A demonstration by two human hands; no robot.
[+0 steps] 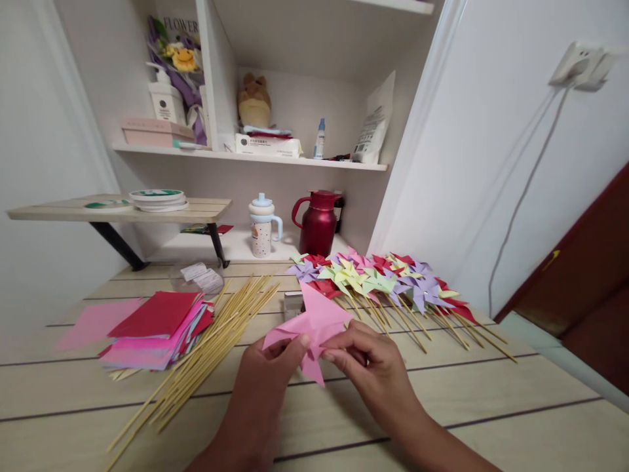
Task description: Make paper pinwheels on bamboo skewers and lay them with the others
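Both hands, left hand (268,367) and right hand (371,367), pinch pink paper (314,321)

Matt pink paper piece (314,321), smooth bamboo-like wooden sticks (206,347), matt wood-grain table (442,419), glossy red jug (318,223).

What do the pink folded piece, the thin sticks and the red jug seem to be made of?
The pink folded piece: thin matte paper, by its sharp creases. The thin sticks: probably bamboo or wood, pale yellow and dull. The red jug: glossy, with soft highlights; painted metal or plastic, I cannot tell which.
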